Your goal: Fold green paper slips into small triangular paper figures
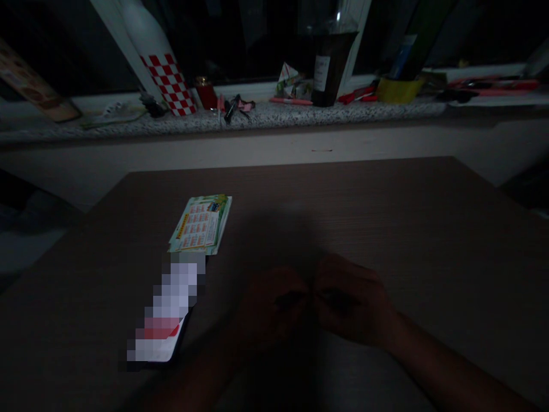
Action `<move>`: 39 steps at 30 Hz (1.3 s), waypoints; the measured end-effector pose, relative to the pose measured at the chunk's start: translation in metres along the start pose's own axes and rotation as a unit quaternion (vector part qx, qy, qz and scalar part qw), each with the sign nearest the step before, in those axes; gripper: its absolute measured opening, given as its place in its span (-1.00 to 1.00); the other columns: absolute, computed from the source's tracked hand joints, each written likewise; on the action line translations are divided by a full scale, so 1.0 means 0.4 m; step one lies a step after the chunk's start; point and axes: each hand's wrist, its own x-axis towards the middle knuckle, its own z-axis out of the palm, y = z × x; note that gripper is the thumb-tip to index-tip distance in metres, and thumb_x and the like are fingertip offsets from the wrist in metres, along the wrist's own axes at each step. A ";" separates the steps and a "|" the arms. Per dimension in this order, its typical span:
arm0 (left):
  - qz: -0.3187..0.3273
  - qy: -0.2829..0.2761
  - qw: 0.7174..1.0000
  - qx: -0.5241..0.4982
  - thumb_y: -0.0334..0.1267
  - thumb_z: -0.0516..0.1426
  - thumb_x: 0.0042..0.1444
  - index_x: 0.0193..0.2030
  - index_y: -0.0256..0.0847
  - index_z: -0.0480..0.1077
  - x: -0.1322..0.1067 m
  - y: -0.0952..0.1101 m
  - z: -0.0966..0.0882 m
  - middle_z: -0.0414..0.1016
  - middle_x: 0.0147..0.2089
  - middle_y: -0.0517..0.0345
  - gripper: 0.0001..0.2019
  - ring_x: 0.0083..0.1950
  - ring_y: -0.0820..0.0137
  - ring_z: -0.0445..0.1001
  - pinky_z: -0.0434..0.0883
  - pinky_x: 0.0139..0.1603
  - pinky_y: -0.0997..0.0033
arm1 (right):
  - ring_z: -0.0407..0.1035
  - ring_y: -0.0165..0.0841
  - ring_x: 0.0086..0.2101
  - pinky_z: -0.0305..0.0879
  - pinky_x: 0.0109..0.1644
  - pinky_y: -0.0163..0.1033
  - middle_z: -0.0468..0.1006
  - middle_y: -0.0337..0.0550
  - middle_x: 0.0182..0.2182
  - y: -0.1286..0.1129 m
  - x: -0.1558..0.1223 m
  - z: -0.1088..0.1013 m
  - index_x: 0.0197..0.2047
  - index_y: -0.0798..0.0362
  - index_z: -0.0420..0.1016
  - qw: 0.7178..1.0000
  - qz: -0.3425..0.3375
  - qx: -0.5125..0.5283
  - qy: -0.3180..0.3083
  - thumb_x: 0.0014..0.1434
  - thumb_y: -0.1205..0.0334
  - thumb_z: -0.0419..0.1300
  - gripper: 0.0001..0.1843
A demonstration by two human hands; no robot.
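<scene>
The scene is very dark. My left hand (270,306) and my right hand (349,300) rest close together on the brown table (386,217), fingertips meeting near the middle. Both have curled, pinched fingers. Whatever sits between them is too dark and small to name. To the left of my left hand lies a small calendar card (201,224), with a blurred-out white and red item (169,312) just below it.
A speckled stone windowsill (300,114) runs along the back. On it stand a white bottle with a red checked band (165,68), a small red cup (206,92), a dark bottle (328,63), a yellow tape roll (397,90), pens and clutter.
</scene>
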 end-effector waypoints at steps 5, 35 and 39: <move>-0.040 -0.012 0.999 -0.007 -0.38 0.12 0.12 -0.36 -0.19 0.45 -0.002 0.007 0.002 0.49 -0.40 0.14 -0.91 -0.36 0.41 0.44 0.33 -0.31 0.44 | 0.32 -0.37 -0.47 0.25 -0.39 -0.25 0.39 -0.24 -0.51 -0.001 0.000 -0.001 -0.41 0.00 0.35 0.999 0.031 -0.019 -0.015 -0.06 0.46 0.18 -0.83; -0.275 0.087 0.941 -0.179 -0.24 0.22 0.06 -0.18 -0.20 0.37 0.000 -0.032 0.012 0.49 -0.30 0.19 -0.80 -0.28 0.41 0.47 0.40 -0.30 0.47 | 0.42 -0.40 -0.44 0.37 -0.39 -0.32 0.51 -0.20 -0.44 0.058 -0.020 0.004 -0.27 0.04 0.40 0.953 0.262 0.143 0.043 0.10 0.27 0.23 -0.90; -0.217 0.003 0.971 -0.100 -0.30 0.19 0.08 -0.04 -0.17 0.33 -0.001 -0.017 0.015 0.52 -0.13 0.10 -0.72 -0.12 0.32 0.49 0.41 -0.10 0.33 | 0.44 -0.41 -0.41 0.40 -0.36 -0.33 0.51 -0.21 -0.41 0.079 -0.029 0.006 -0.19 0.02 0.39 0.948 0.259 0.174 0.060 0.14 0.28 0.21 -0.86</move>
